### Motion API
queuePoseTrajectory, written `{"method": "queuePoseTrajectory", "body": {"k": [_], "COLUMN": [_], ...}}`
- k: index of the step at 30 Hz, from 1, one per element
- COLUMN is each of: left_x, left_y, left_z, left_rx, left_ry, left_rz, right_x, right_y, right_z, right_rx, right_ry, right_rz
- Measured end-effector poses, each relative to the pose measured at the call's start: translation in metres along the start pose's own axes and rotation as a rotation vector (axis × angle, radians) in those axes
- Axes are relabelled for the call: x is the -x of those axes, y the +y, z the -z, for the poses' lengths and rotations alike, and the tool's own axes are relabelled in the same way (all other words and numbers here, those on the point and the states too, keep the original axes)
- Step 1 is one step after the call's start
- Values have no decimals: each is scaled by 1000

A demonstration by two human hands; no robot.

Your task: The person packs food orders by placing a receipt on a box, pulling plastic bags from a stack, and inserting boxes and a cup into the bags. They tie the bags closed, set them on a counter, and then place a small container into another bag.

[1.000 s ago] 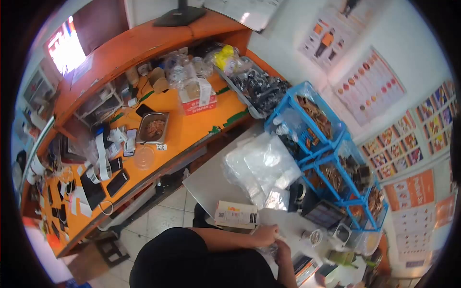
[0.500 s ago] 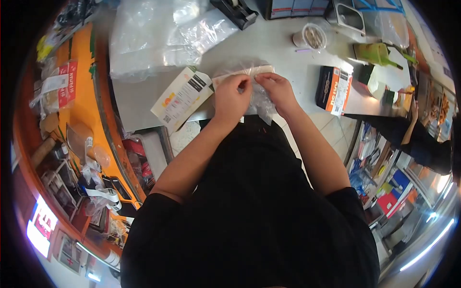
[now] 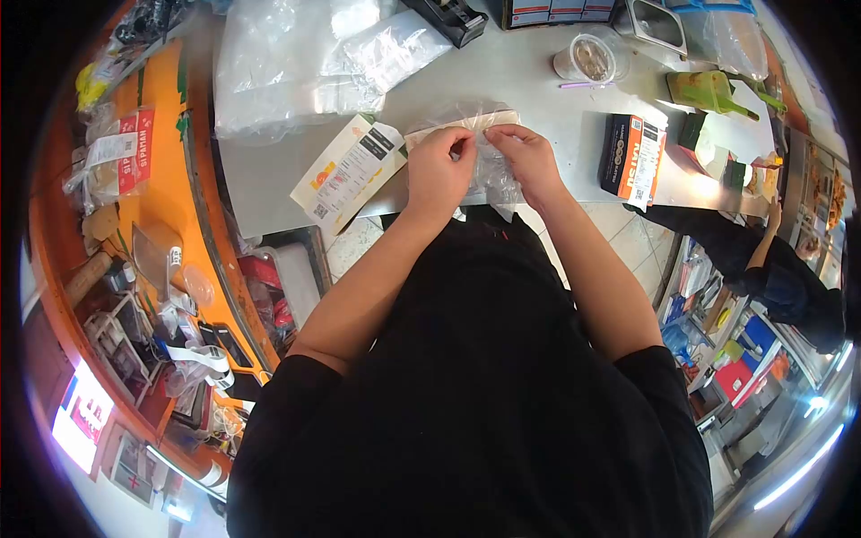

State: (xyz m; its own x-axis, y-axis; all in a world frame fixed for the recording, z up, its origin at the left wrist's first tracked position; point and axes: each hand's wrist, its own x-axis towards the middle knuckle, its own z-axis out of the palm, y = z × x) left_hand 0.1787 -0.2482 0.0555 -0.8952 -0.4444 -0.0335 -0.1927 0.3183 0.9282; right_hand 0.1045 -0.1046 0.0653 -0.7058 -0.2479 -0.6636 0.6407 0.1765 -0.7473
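Note:
Both hands are at the near edge of the metal table, over a clear plastic bag that lies around a pale flat box. My left hand is closed, its thumb and fingertips pinched on the bag's plastic. My right hand pinches the same bag, a small gap away from the left. Just left of my left hand lies a white and yellow box with a printed label, tilted at the table edge.
Clear plastic bags cover the table's back left, beside a black tape dispenser. A lidded cup stands at the back right. An orange and black box stands right. A co-worker is at far right.
The view has shifted slightly, moving the table and its objects a little right in the frame. Both hands remain pinched on the bag, with their fingertips close together.

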Motion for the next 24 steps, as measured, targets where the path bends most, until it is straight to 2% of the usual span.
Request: {"method": "queuePoseTrajectory", "body": {"k": [11,14,16,17,19,20,22,23,24], "left_x": [1,2,0,-2,-6,-6,-8,-8,-6], "left_y": [-3,-2,0,0,2,2,4,5,6], "left_z": [0,0,0,2,5,5,7,7,8], "left_rx": [-54,-55,-24,-28,41,39,12,10,4], "left_ry": [14,-10,11,11,-44,-43,-5,-2,-9], "left_rz": [-79,-59,-57,-57,42,37,66,57,50], "right_x": [0,-4,-2,0,7,8,4,2,1], "right_y": [-1,1,-1,-3,-6,-6,-4,-1,2], "right_z": [0,0,-4,-8,-15,-15,-15,-13,-11], "right_rx": [18,142,414,411,555,552,446,443,302], "right_ry": [-1,-6,50,48,122,123,174,175,143], "right_rz": [-1,26,143,144,301,306,150,159,131]}}
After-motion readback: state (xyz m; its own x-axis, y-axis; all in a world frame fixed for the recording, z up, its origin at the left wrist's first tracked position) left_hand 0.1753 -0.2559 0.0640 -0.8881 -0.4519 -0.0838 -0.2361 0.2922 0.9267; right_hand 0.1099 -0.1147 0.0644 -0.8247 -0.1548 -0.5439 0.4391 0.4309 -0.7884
